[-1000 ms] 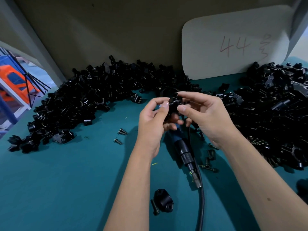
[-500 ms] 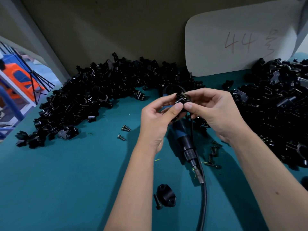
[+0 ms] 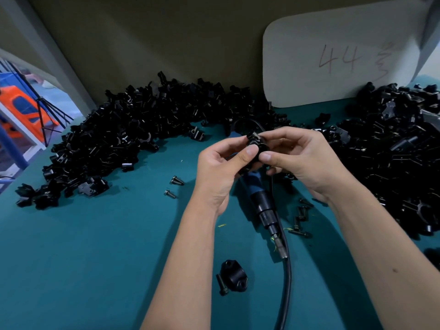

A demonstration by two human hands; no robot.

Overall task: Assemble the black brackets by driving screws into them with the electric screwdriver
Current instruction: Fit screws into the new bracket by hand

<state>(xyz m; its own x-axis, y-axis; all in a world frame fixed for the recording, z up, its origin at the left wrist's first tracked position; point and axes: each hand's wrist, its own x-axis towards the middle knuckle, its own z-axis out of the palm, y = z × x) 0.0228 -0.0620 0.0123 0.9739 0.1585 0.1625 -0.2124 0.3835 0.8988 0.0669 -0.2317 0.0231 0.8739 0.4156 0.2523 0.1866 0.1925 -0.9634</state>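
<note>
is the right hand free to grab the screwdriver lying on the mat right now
Probably not yet. The right hand and left hand both pinch a black bracket. The electric screwdriver lies uncovered just below them, so once the bracket is released the way looks open.

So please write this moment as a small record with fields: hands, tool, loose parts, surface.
left hand: left hand pinches the black bracket
right hand: right hand pinches the same bracket
tool: electric screwdriver lies on the table, not held
loose parts: single bracket with a black screw beside it; two silver screws left of the hands
piles: bracket piles left and right
surface: teal table
</note>
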